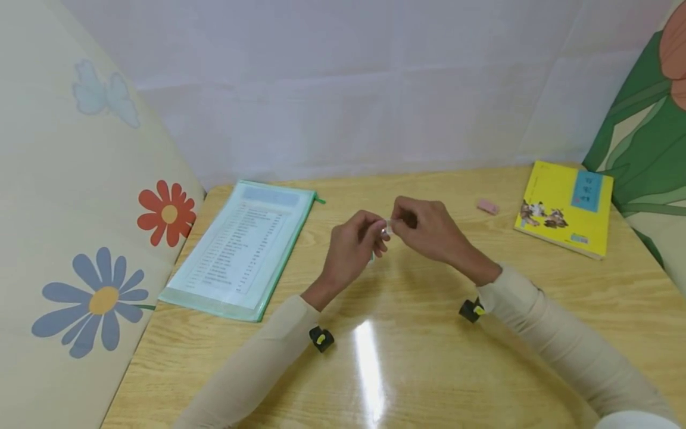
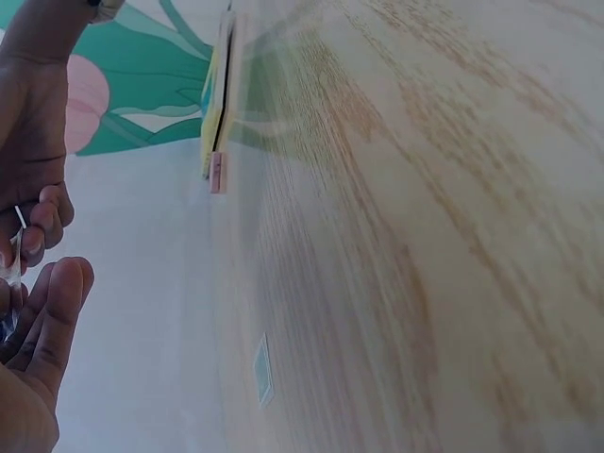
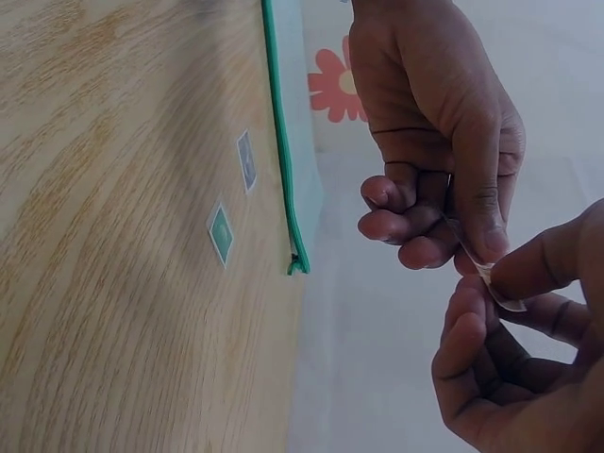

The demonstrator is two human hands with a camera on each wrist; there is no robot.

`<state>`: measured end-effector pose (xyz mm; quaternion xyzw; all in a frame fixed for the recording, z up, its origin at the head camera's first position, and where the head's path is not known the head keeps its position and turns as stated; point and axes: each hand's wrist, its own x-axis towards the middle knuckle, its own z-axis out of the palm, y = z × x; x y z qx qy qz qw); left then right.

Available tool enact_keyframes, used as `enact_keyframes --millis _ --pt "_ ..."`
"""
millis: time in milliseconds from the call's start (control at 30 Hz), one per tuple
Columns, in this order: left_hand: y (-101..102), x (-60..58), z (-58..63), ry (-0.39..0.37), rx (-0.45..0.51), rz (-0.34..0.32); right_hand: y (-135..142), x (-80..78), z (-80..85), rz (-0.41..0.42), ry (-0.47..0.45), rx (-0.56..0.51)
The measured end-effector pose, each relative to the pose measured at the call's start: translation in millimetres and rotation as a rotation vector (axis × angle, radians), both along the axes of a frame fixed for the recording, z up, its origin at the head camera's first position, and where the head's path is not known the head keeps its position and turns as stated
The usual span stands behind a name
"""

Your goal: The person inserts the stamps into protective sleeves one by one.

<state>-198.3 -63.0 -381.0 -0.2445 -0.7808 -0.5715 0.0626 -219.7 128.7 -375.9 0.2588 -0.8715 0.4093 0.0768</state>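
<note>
Above the middle of the table, my left hand [image 1: 351,247] and my right hand [image 1: 431,229] meet at a small clear, thin piece [image 1: 389,227] that looks like plastic film. In the right wrist view, the left thumb and fingers pinch one end of this piece [image 3: 507,302], and the right thumb and fingers pinch the other. Fingers cover most of it, so its full shape is hidden. Below the hands, two stamp-like paper pieces lie apart on the table: a green one [image 3: 221,234] with a white border and a greyish one [image 3: 247,161].
A clear zip folder [image 1: 236,250] with green edging and a printed sheet inside lies on the left. Toward the right are a pink eraser-like block [image 1: 488,206] and a yellow book [image 1: 565,208]. A pale cloth [image 1: 343,107] hangs behind the wooden table [image 1: 429,357].
</note>
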Motion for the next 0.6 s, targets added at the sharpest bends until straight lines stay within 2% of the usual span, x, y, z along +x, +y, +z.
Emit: enact_keyframes --millis 333,600 --pt "0.5 -0.2 0.9 -0.031 0.009 0.006 -0.9 0.3 1.3 -0.004 0.026 0.012" --pt "-1.2 -0.4 -0.5 -0.037 0.031 -0.015 -1.6 -0.5 -0.2 0.006 0.068 0.023"
